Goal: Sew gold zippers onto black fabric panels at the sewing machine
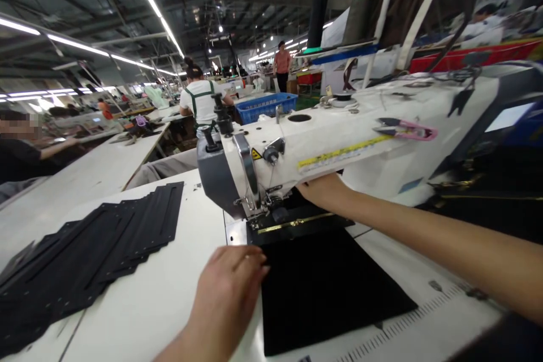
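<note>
A white sewing machine [356, 136] stands before me. Under its needle area lies a black fabric panel [326, 294] with a gold-toothed zipper [297, 223] along its far part. My left hand [231, 288] is closed at the panel's left edge, fingers curled and pressed together at the cloth. Reaching beneath the machine's arm from the right, my right hand [324, 189] is near the far side of the zipper piece; its fingers are hidden, so what they hold does not show. The presser foot [278, 212] is close to the zipper.
Overlapping black panels [102, 249] lie fanned on the white table at left. Pink-handled thread snips [407, 129] rest on the machine's arm, above a yellow tape measure [339, 151]. A blue basket [267, 106] stands beyond. Other people sit or stand farther back.
</note>
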### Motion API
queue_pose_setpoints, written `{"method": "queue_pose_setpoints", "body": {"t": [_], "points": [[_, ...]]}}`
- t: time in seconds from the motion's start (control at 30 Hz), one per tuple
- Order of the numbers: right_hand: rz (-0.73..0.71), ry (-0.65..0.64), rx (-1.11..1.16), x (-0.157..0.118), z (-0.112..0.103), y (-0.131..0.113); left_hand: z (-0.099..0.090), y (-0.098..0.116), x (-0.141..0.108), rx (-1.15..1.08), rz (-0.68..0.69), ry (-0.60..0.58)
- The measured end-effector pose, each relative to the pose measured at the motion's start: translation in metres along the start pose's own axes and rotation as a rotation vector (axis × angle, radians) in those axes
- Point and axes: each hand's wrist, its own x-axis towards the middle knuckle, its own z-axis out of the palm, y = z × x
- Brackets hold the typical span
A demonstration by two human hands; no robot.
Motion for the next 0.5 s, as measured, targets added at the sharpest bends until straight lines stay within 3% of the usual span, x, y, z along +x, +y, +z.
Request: {"method": "queue_pose_setpoints", "body": {"t": [0.1,0.2,0.37,0.5], "points": [[-0.147,-0.067,0.152,-0.047,-0.013,-0.028,-0.002,-0.026,-0.001,0.119,0.020,-0.040],[-0.335,-0.198,0.178,-0.079,-0.013,-0.062,0.003,-0.034,0.007,0.107,0.049,-0.089],[-0.120,-0.334,0.067,-0.063,0.005,-0.079,-0.003,-0.031,0.020,0.109,-0.126,-0.094],[-0.173,-0.340,0.096,-0.049,0.013,-0.071,-0.004,-0.033,0.017,0.099,-0.145,-0.074]]}}
